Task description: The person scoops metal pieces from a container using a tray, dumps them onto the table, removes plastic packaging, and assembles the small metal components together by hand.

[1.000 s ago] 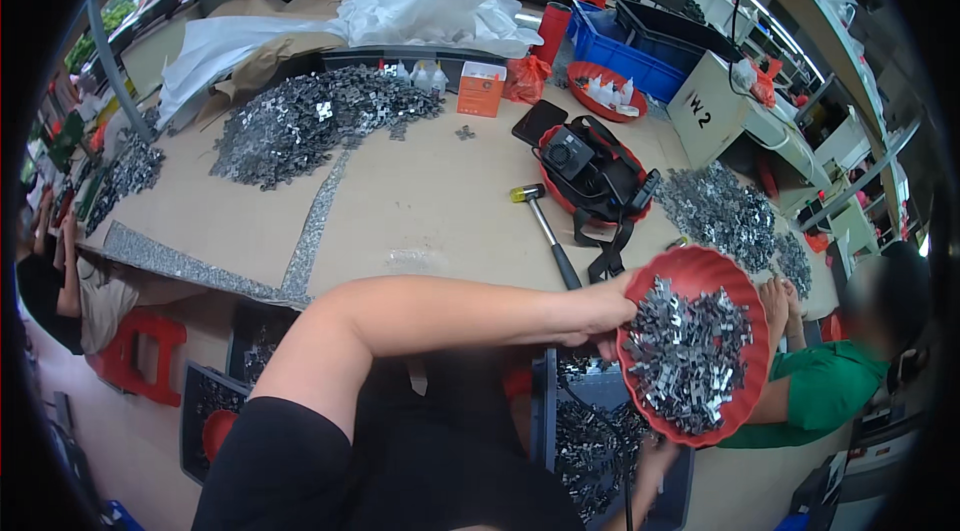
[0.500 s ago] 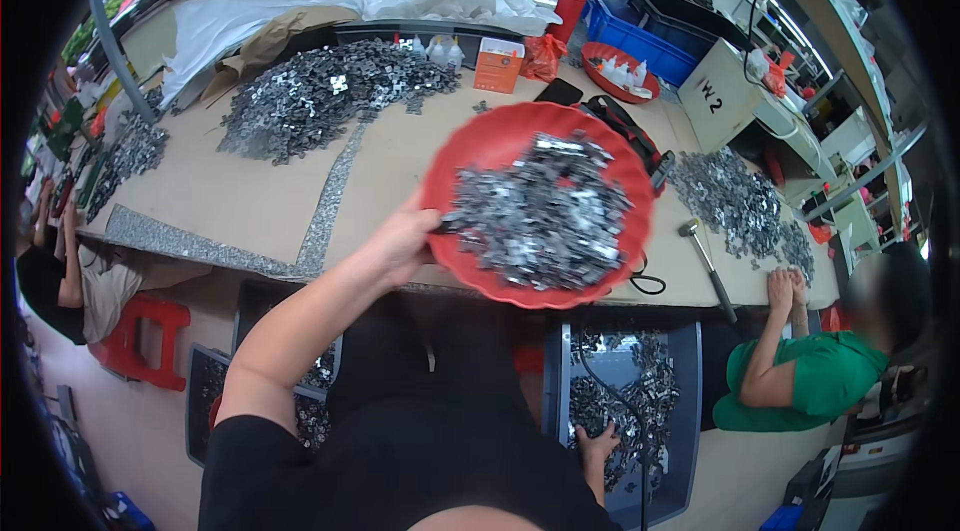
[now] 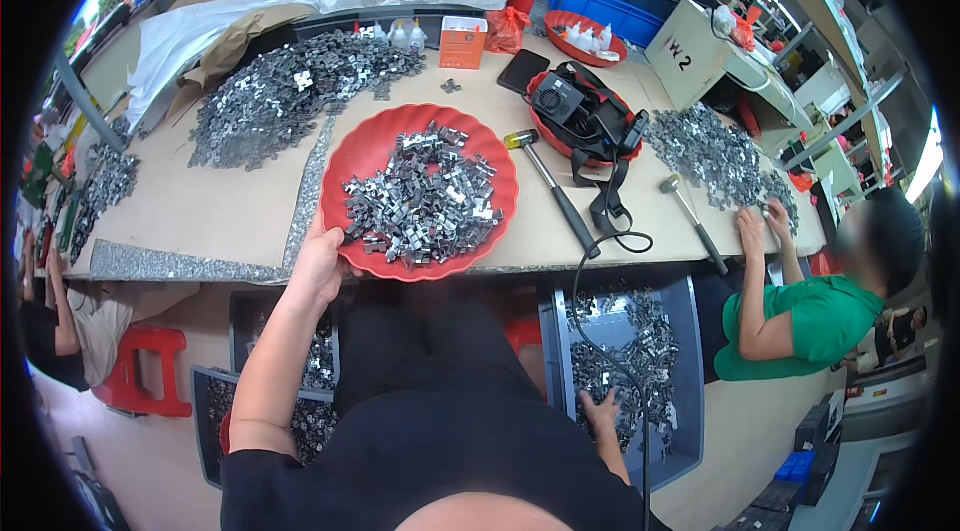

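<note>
My left hand (image 3: 322,259) grips the near-left rim of a scalloped red plastic plate (image 3: 352,153), thumb on top and fingers below. Small bent metal pieces (image 3: 425,206) are heaped in the plate, which is held over the table's front edge. Down at my right side, my right hand (image 3: 602,415) reaches into a grey plastic bin (image 3: 692,351) beneath the table. Its fingers are apart and touch the loose metal pieces (image 3: 650,336) there; the fingertips are partly hidden among them.
A rubber-grip hammer (image 3: 560,193) and a red dish (image 3: 540,121) with a black strapped device (image 3: 580,106) lie right of the plate. A black cable hangs over the right bin. Metal piles (image 3: 270,106) cover the back left. A green-shirted person (image 3: 790,326) works at right.
The red plate has moved left with my left hand, uncovering the hammer and the device in its dish. My right hand stays in the bin, slightly higher in the picture as the view shifts.
</note>
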A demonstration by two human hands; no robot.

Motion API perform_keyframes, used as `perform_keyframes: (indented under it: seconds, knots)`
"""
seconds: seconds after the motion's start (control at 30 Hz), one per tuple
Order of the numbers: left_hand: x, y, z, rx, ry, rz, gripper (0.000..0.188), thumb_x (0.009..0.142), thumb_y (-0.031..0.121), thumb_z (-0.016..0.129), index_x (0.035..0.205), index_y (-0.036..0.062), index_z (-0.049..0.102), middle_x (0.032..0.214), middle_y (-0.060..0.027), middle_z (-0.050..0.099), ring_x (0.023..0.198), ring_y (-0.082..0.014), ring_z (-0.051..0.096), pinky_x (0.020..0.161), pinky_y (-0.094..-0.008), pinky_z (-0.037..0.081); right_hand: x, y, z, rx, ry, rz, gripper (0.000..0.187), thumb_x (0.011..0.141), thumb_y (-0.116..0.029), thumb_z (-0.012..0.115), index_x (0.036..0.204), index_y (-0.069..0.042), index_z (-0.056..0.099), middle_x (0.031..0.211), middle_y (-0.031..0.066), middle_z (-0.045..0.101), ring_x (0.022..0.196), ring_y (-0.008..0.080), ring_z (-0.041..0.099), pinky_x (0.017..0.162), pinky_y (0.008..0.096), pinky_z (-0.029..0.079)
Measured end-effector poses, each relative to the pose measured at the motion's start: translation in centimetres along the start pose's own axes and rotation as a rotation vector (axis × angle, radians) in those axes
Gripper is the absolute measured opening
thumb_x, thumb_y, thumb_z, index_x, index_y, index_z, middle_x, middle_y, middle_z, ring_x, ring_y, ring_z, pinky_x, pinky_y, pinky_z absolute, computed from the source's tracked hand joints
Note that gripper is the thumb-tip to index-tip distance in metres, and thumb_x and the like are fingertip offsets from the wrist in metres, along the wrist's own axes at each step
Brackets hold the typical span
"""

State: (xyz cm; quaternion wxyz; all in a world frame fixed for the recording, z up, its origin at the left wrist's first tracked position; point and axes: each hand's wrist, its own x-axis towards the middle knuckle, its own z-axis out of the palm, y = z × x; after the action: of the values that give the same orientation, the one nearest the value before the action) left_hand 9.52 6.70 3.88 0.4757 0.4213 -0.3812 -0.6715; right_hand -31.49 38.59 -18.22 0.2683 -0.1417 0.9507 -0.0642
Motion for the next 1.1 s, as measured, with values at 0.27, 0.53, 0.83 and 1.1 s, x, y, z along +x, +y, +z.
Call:
perform_keyframes:
  seconds: [0.27,0.53,0.83,1.1]
  knots:
    - [0.9,-1.6,0.3,-0.109,0.074,0.017,0.048,0.079,0.002,0.031,0.126,0.0118,0.027,0.099,-0.0092,0.051,0.060,-0.0166,0.053,0.037,-0.0254,0.039,-2.3,-1.1,0.3,0.132,0.199,-0.031,0.085,0.052,-0.043,0.072,0.122,-0.011,0.037,0.116,0.0231,0.038,0.105,0.0356,0.042,0.089,0.0370,0.036]
    - [2.5,-2.0,0.3,0.037,-0.035,-0.054,0.048,0.076,0.000,0.027,0.123,0.0095,0.029,0.098,-0.0086,0.051,0.060,-0.0182,0.054,0.035,-0.0270,0.041,-4.3,-0.4,-2.6,0.124,0.110,0.061,0.065,0.058,-0.041,0.070,0.114,-0.015,0.049,0.119,0.0206,0.037,0.106,0.0326,0.043,0.088,0.0354,0.037]
    - [2.7,-2.4,0.4,0.013,0.007,0.010,0.050,0.076,0.001,0.027,0.126,0.0108,0.027,0.100,-0.0073,0.052,0.060,-0.0158,0.056,0.034,-0.0236,0.040,0.2,3.2,-2.2,0.366,0.288,0.018,0.043,0.062,-0.027,0.069,0.097,-0.003,0.060,0.087,0.0131,0.061,0.081,0.0219,0.058,0.076,0.0294,0.043]
    - [1.4,-1.3,0.1,-0.026,-0.026,-0.005,0.051,0.077,-0.001,0.029,0.127,0.0078,0.025,0.115,-0.0098,0.043,0.090,-0.0192,0.053,0.062,-0.0290,0.049,-0.4,-1.3,-13.0,0.789,0.458,-0.151,0.020,0.066,-0.018,0.066,0.075,-0.002,0.060,0.067,0.0047,0.058,0.058,0.0116,0.053,0.048,0.0262,0.044]
